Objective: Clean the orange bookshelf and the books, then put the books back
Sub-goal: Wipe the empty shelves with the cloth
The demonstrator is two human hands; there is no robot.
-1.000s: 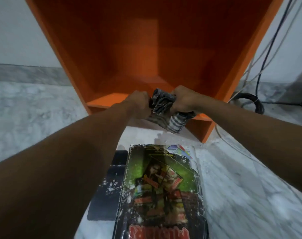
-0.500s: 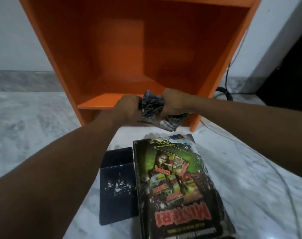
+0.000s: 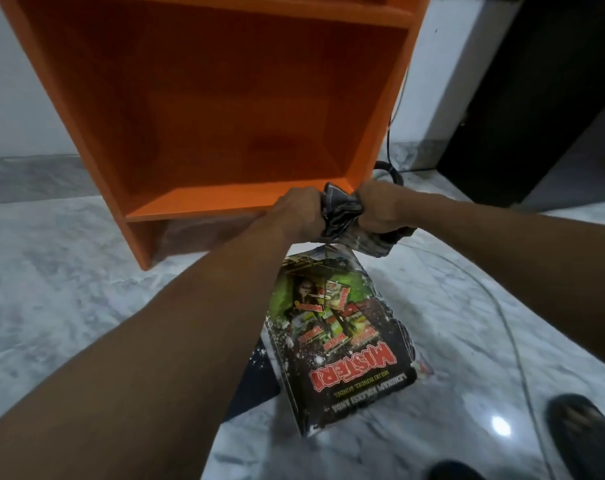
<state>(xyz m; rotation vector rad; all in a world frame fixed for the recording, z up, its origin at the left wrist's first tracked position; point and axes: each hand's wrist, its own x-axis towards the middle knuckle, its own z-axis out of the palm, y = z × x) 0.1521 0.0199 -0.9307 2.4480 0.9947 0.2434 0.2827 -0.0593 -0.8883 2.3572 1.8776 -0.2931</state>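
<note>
Head view: the left hand [image 3: 299, 216] and right hand [image 3: 380, 216] sit close together, both squeezing one grey cloth [image 3: 341, 213]. The orange bookshelf [image 3: 204, 209] opens at 11 o'clock from them, nearer the left hand. The book [image 3: 342, 341] lies flat on the floor [image 3: 69, 289] at 6 o'clock, its long side running 12 to 5.

A black cable [image 3: 388, 167] lies coiled on the marble floor [image 3: 69, 289] near the white wall [image 3: 446, 81].

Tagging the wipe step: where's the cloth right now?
Head view, centre-right: the cloth is bunched between the left hand and right hand, at the bookshelf's front right corner, by the far end of the book on the floor.
</note>
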